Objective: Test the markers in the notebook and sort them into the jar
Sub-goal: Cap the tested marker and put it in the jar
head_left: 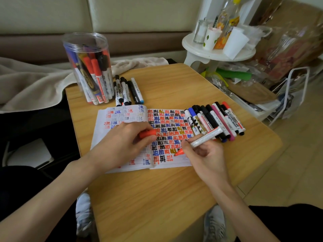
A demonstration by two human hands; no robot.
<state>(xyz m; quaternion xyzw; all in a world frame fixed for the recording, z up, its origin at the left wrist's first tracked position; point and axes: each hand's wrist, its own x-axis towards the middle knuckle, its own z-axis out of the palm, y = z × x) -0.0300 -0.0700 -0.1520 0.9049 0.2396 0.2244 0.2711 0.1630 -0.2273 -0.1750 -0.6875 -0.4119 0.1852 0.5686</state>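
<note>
Red marker uncapped, tip on notebook, lower right page. Right hand clamped round barrel; left hand pinches red cap, rests on page.

Risk: right palm likely drags through wet ink, smearing test marks.

Count: one jar on tabletop; about six markers beside jar; roughly ten in right row, overlap blocks exact count.
</note>
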